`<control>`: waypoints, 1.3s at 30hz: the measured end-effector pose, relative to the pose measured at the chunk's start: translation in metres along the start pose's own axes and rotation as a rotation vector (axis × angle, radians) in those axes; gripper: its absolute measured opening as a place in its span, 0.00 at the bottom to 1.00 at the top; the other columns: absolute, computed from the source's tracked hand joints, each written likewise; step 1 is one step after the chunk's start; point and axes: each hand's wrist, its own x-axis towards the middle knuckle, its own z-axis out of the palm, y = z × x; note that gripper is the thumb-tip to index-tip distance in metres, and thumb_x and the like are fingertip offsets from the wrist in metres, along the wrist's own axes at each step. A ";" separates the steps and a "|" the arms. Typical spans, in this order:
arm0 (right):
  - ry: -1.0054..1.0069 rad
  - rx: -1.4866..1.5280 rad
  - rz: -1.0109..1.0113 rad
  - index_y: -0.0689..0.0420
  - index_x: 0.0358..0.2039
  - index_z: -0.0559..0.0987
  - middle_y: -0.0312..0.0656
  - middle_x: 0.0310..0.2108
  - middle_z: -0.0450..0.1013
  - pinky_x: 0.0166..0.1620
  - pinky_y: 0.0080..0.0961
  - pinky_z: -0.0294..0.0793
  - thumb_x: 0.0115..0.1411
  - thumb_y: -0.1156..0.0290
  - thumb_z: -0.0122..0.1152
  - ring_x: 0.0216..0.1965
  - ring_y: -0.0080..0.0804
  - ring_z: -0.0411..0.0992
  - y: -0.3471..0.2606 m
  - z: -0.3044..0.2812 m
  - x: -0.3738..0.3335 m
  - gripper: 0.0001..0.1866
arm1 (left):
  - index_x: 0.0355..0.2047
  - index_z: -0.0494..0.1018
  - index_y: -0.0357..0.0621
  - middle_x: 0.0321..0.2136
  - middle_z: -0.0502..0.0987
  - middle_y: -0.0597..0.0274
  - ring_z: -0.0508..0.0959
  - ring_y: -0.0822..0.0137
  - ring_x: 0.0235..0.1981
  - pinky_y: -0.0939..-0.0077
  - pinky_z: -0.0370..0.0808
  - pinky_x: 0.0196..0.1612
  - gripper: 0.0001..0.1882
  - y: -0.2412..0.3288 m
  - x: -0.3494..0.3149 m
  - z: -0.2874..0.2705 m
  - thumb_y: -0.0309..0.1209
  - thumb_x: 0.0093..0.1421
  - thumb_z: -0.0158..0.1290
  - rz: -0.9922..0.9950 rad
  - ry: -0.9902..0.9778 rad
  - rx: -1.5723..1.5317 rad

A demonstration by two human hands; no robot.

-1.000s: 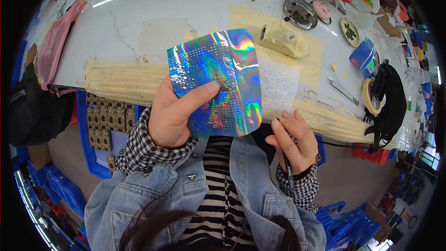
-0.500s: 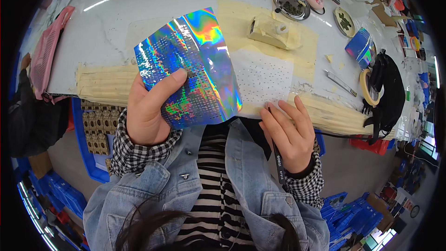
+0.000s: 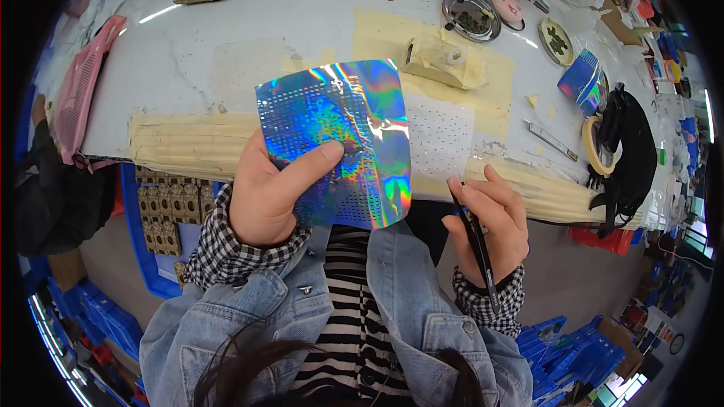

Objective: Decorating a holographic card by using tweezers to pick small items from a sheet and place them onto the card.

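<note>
Surface (image 3: 302,22) in white is spread across the upper half of the frame. At lower left, a blue tray (image 3: 136,237) is partly filled with camouflage-patterned cases (image 3: 177,203); whether these are finished cannot be told. At centre, a holographic sheet (image 3: 358,113) is gripped in the left hand (image 3: 271,192), with the thumb laid across its front. Rows of small shiny marks (image 3: 358,200) are seen over much of it, while its middle looks sparser, so part is judged to be used and plenty left. Right of centre, a white sheet (image 3: 437,152) is laid on the surface, dotted with rows of specks (image 3: 434,124); how complete they are cannot be judged. Black tweezers (image 3: 477,245) are pinched in the right hand (image 3: 494,215), apart from the left, tips near the white sheet's lower edge. Whether anything is held in them cannot be made out.
</note>
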 end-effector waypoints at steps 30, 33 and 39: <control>0.015 0.245 -0.015 0.65 0.45 0.77 0.51 0.40 0.77 0.51 0.38 0.77 0.46 0.77 0.71 0.43 0.43 0.77 -0.020 0.016 0.026 0.23 | 0.45 0.72 0.35 0.38 0.78 0.62 0.77 0.74 0.38 0.77 0.74 0.45 0.11 -0.002 -0.002 0.016 0.22 0.61 0.51 -0.016 -0.181 -0.021; 0.012 0.205 -0.038 0.65 0.45 0.77 0.51 0.39 0.77 0.50 0.38 0.77 0.46 0.77 0.72 0.43 0.43 0.77 -0.019 0.017 0.025 0.24 | 0.45 0.72 0.35 0.38 0.79 0.61 0.77 0.74 0.39 0.77 0.74 0.45 0.11 -0.004 -0.002 0.015 0.22 0.61 0.52 -0.032 -0.168 -0.029; 0.039 0.157 -0.086 0.65 0.44 0.77 0.51 0.37 0.78 0.49 0.37 0.78 0.51 0.71 0.68 0.41 0.43 0.78 -0.019 0.020 0.026 0.20 | 0.45 0.72 0.35 0.39 0.78 0.61 0.77 0.73 0.40 0.76 0.74 0.45 0.12 -0.001 -0.003 0.018 0.23 0.61 0.52 -0.064 -0.126 -0.051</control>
